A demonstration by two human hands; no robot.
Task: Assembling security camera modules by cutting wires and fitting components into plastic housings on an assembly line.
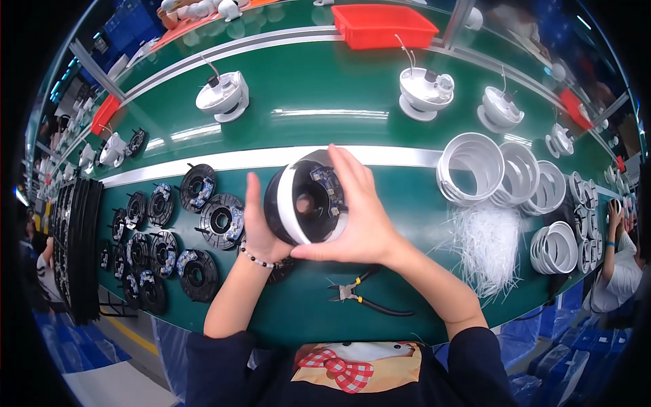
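Note:
Above the middle of the green bench I hold a round camera housing (288, 203) between both hands. It has a white ring round a black disc-shaped part, with a small circuit board and a round hole at its centre. My left hand (263, 234) supports it from the left and below, thumb pointing up. Round its right side curves my right hand (363, 210), fingers at the top and thumb along the lower edge. The left fingertips are hidden behind the housing. Below the right hand, yellow-and-black cutting pliers (349, 292) lie with their jaws apart.
Several black discs with circuit boards (220, 220) lie at the left, beside a tall black stack (76, 247). White rings (468, 139) and white plastic strips (489, 247) sit right. White wired housings (224, 95) and a red tray (385, 27) stand farther back. Another person (617, 268) works far right.

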